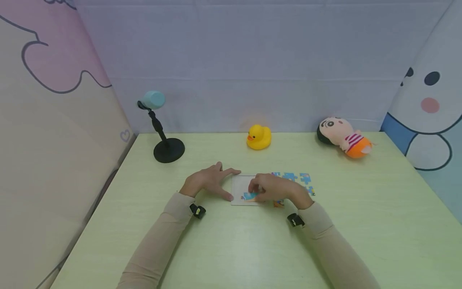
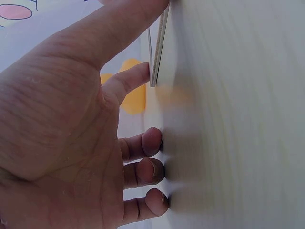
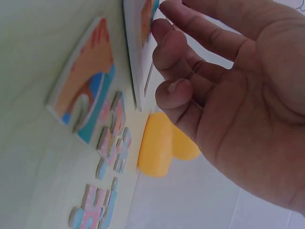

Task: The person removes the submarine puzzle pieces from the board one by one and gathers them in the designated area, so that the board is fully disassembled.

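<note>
A white puzzle board (image 1: 239, 184) lies flat in front of me. My left hand (image 1: 211, 180) is spread at its left side, thumb and index finger touching the edge near two corners. In the left wrist view the other fingertips (image 2: 152, 171) rest on the table. My right hand (image 1: 276, 186) is over the board's right part, pinching a blue-and-orange puzzle piece (image 1: 248, 196) at the board's lower part; its fingers partly hide the piece. Loose puzzle pieces (image 1: 290, 176) lie right of the board, partly behind that hand. An orange-and-blue piece (image 3: 90, 76) is nearest in the right wrist view.
A yellow rubber duck (image 1: 259, 137) sits behind the board. At the back left stands a black stand (image 1: 169, 150) with a light-blue head. A plush doll (image 1: 343, 136) lies at the back right. Walls border the table (image 1: 231, 249) at the back and left.
</note>
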The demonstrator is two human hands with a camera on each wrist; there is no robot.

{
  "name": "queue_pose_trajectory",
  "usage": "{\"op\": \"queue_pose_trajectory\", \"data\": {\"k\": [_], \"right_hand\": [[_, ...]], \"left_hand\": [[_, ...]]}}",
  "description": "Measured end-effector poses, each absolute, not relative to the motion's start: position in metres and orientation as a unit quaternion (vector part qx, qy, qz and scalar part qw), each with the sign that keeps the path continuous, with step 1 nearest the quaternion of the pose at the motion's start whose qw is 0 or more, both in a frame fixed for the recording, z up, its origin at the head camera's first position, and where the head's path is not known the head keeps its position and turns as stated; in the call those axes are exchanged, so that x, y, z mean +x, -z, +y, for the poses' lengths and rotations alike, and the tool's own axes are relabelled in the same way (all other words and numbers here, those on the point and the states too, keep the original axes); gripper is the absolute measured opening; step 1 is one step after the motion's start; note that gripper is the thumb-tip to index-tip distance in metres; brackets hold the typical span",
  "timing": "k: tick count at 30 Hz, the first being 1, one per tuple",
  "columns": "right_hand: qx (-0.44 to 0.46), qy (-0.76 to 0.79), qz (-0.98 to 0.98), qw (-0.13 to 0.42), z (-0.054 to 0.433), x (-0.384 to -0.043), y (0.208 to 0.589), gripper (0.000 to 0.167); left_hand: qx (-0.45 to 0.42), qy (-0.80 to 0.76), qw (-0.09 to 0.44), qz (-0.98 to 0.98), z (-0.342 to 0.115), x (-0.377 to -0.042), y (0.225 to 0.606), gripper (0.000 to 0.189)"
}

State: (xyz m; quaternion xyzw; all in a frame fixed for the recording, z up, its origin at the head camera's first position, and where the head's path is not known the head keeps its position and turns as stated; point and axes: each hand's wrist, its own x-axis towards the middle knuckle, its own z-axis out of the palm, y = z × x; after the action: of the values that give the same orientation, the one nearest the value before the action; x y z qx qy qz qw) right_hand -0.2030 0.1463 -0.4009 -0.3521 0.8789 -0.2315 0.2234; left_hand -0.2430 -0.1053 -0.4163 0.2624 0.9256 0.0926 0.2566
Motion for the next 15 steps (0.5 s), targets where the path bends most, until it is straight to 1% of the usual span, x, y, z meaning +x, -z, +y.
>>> {"op": "queue_pose_trajectory", "data": {"k": [10,15], "right_hand": [[-0.331,0.229,0.883,0.241,0.1413,-0.2017,0.4037,0.019],[-0.33,0.231,0.883,0.241,0.1401,-0.2015,0.4046,0.017]], "left_hand": [[0.258,-0.094,0.259,0.926,-0.1051,-0.2441,0.4172,0.093],[0.257,-0.095,0.26,0.926,-0.105,-0.2438,0.4166,0.092]]}}
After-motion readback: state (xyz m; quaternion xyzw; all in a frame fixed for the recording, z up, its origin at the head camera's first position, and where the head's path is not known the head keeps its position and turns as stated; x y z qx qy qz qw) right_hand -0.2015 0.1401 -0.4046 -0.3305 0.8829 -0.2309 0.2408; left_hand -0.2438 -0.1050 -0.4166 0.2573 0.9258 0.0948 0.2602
